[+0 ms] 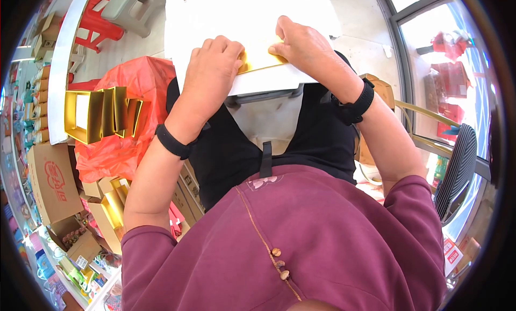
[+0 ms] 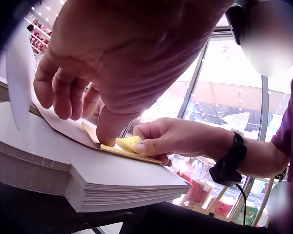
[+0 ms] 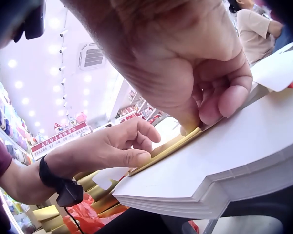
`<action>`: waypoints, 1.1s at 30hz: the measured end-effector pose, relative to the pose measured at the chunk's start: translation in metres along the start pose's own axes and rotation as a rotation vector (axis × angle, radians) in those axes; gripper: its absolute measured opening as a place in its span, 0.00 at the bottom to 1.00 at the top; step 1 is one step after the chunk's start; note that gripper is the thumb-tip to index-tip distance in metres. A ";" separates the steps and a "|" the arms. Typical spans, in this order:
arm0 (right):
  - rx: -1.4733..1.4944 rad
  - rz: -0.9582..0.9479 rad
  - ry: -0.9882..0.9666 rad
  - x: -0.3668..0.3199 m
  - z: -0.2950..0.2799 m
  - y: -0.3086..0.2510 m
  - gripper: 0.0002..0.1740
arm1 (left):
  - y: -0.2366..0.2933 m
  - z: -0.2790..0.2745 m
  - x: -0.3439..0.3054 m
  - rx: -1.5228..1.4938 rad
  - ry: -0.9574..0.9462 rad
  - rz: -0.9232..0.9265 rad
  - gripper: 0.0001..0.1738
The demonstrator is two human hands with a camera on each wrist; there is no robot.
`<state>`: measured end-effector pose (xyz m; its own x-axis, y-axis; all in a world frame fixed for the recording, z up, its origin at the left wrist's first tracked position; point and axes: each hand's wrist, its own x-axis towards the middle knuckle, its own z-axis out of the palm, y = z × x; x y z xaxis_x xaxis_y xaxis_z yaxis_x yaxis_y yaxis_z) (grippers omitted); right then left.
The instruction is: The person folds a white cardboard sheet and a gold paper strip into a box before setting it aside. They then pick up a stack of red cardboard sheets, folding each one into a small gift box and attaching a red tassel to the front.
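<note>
A gold card piece (image 1: 262,65) with raised flaps lies near the front edge of a stack of white sheets (image 2: 132,192) with a stepped, cut-out edge. My left hand (image 1: 212,69) grips the flap at its left end, thumb pressed down on the card in the left wrist view. At the other end, my right hand (image 1: 309,45) pinches a turned-up yellow-gold flap (image 2: 129,143) between thumb and fingers. Seen from the right wrist, the gold edge (image 3: 161,155) runs between both hands, and the right fingers (image 3: 229,102) curl close over the white surface.
Several gold open box frames (image 1: 78,117) stand on a red plastic bag (image 1: 153,77) to the left. Cardboard boxes (image 1: 52,182) are below them. A red stool (image 1: 95,29) and a grey stool (image 1: 126,10) stand beyond. Another person (image 3: 256,31) is in the background.
</note>
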<state>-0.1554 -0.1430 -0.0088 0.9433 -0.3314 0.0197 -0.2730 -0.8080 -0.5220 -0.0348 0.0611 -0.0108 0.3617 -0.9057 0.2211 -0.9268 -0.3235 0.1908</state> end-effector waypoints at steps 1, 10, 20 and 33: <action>0.028 -0.004 0.037 -0.001 0.003 0.002 0.16 | 0.001 0.003 -0.002 0.012 0.013 0.017 0.15; -0.056 -0.458 0.224 -0.026 0.008 0.015 0.20 | 0.004 -0.002 -0.004 0.067 0.003 0.147 0.21; -0.263 -0.592 0.264 -0.025 0.008 0.014 0.17 | -0.011 -0.004 -0.003 0.035 0.036 0.232 0.27; -0.167 -0.320 0.286 0.017 0.009 0.015 0.10 | -0.030 0.001 0.025 -0.182 0.011 -0.092 0.21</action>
<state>-0.1419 -0.1562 -0.0241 0.9015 -0.1542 0.4044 -0.0250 -0.9513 -0.3071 0.0019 0.0483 -0.0118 0.4461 -0.8712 0.2050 -0.8565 -0.3492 0.3801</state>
